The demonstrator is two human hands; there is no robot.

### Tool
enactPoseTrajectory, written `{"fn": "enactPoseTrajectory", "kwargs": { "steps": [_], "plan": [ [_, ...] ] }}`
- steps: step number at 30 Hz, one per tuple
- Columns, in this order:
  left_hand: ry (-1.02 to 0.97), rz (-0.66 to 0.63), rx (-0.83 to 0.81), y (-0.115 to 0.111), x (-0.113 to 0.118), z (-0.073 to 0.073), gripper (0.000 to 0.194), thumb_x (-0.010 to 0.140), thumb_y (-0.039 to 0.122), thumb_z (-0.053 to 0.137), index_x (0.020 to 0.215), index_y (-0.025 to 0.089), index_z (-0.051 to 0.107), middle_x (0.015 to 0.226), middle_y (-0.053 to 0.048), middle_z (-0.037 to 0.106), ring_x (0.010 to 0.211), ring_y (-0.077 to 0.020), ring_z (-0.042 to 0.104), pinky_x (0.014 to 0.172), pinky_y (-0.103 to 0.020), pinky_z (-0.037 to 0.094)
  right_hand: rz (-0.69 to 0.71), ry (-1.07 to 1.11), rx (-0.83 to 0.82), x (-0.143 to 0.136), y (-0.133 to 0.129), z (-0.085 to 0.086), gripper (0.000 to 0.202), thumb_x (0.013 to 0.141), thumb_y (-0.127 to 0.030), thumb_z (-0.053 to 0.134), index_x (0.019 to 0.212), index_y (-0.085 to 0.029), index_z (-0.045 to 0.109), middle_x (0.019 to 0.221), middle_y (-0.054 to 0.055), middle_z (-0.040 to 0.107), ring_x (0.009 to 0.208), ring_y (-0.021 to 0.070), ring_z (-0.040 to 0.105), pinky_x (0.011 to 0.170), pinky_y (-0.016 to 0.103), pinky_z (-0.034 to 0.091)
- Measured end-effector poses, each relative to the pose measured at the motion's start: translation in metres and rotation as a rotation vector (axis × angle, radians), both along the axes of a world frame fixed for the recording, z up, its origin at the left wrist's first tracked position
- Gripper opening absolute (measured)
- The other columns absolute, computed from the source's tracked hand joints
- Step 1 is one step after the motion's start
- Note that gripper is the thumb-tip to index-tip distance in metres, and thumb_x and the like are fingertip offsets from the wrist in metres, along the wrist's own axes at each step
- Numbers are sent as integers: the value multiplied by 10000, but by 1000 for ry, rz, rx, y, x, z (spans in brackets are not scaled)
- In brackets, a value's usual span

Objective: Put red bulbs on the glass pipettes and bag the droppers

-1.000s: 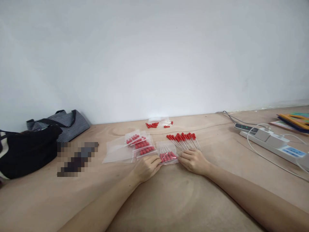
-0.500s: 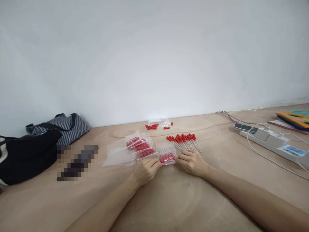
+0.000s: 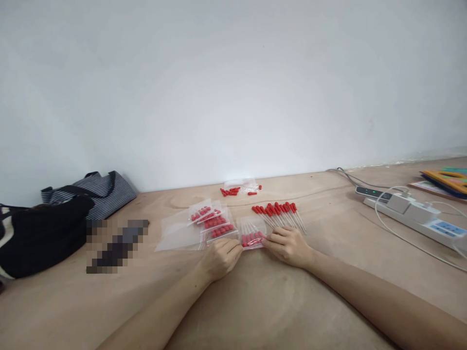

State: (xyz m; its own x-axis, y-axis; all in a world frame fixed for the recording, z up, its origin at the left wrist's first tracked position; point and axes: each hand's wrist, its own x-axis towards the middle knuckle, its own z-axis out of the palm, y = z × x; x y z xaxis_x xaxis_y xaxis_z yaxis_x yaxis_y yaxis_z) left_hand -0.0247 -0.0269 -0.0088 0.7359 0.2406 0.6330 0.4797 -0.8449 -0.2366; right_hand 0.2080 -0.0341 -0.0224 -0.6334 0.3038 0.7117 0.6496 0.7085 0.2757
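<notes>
Between my hands a clear zip bag (image 3: 252, 226) lies flat on the table, holding several droppers with red rubber bulbs (image 3: 252, 238) toward me and thin clear stems pointing away. My left hand (image 3: 222, 257) pinches the bag's near left corner, fingers curled. At the near right corner, my right hand (image 3: 286, 245) is closed on the bag's edge. Just beyond the right hand lies a fan of loose red-bulbed droppers (image 3: 279, 211), bulbs away from me. Left of the bag, overlapping filled zip bags (image 3: 215, 221) rest on flat plastic bags (image 3: 177, 233).
Near the wall are loose red bulbs (image 3: 229, 191) beside a plastic bag (image 3: 241, 184). A black bag (image 3: 44, 238), a striped bag (image 3: 105, 197) and a pixelated dark object (image 3: 118, 245) lie left. Right are a corded power strip (image 3: 416, 218) and a stack of flat colored items (image 3: 445, 181).
Both hands stay at the bag's near corners. My right hand has shifted slightly left, and the bag's near edge sits a little differently.
</notes>
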Motion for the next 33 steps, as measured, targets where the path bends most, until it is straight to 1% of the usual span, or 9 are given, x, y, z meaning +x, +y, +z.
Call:
{"fn": "enactPoseTrajectory", "kwargs": {
  "steps": [3, 6, 9, 13, 19, 22, 24, 29, 33],
  "plan": [
    [-14, -33, 12, -1, 5, 4, 174, 825, 118, 429, 787, 154, 594, 737, -47, 646, 687, -140, 614, 635, -259, 506, -2, -23, -1, -3, 2, 0, 232, 845, -174, 421, 716, -190, 613, 607, -2, 586, 598, 102, 469, 520, 261, 260],
    [-34, -76, 15, 1, 11, 5, 151, 815, 102, 447, 841, 144, 590, 803, -53, 653, 739, -150, 607, 680, -274, 507, 4, -1, -1, -5, 2, 2, 249, 841, -170, 419, 681, -183, 609, 591, -5, 580, 578, 100, 457, 518, 261, 257],
    [-48, -83, 12, 2, 17, 4, 152, 824, 100, 445, 782, 140, 585, 735, -40, 644, 686, -143, 593, 645, -271, 500, -6, 34, -15, -7, 1, 5, 248, 842, -184, 420, 690, -188, 615, 602, 0, 585, 597, 108, 466, 523, 256, 261],
    [-40, -45, 26, 0, 21, 5, 191, 834, 104, 419, 720, 128, 571, 667, -43, 622, 642, -148, 573, 627, -291, 486, -8, 73, -26, -14, 0, 6, 204, 834, -206, 445, 735, -196, 623, 660, 4, 610, 629, 119, 468, 524, 256, 264],
    [-45, -37, 12, -2, 22, 8, 171, 823, 103, 420, 735, 132, 564, 698, -51, 628, 663, -152, 568, 660, -311, 473, 23, 39, -29, -21, 3, 3, 269, 844, -189, 407, 651, -183, 595, 578, 0, 562, 569, 109, 428, 518, 261, 255],
    [-65, -43, 16, -1, 22, 6, 155, 824, 98, 421, 792, 128, 570, 745, -59, 637, 686, -153, 572, 656, -302, 471, 36, 51, -25, -23, 3, 3, 240, 843, -193, 413, 692, -185, 599, 614, 1, 576, 581, 107, 436, 513, 259, 254],
    [-49, -58, 24, 0, 22, 5, 169, 826, 89, 411, 783, 123, 571, 730, -55, 634, 677, -151, 572, 649, -300, 469, 50, 65, -5, -26, 2, 3, 208, 840, -204, 428, 728, -186, 602, 643, 1, 589, 587, 109, 440, 506, 260, 252],
    [-30, -76, 35, 1, 22, 4, 209, 835, 81, 390, 744, 135, 570, 688, -30, 624, 662, -138, 569, 692, -310, 464, 78, 46, -10, -31, 2, 2, 221, 829, -176, 422, 690, -179, 593, 591, -5, 569, 555, 113, 432, 493, 265, 249],
    [-36, -40, 56, 0, 15, 8, 144, 849, 140, 440, 833, 148, 583, 778, -41, 639, 754, -156, 570, 706, -297, 468, 50, 74, -46, -20, 2, 4, 176, 830, -205, 441, 814, -189, 616, 726, 13, 623, 644, 123, 481, 526, 255, 287]
  ]
}}
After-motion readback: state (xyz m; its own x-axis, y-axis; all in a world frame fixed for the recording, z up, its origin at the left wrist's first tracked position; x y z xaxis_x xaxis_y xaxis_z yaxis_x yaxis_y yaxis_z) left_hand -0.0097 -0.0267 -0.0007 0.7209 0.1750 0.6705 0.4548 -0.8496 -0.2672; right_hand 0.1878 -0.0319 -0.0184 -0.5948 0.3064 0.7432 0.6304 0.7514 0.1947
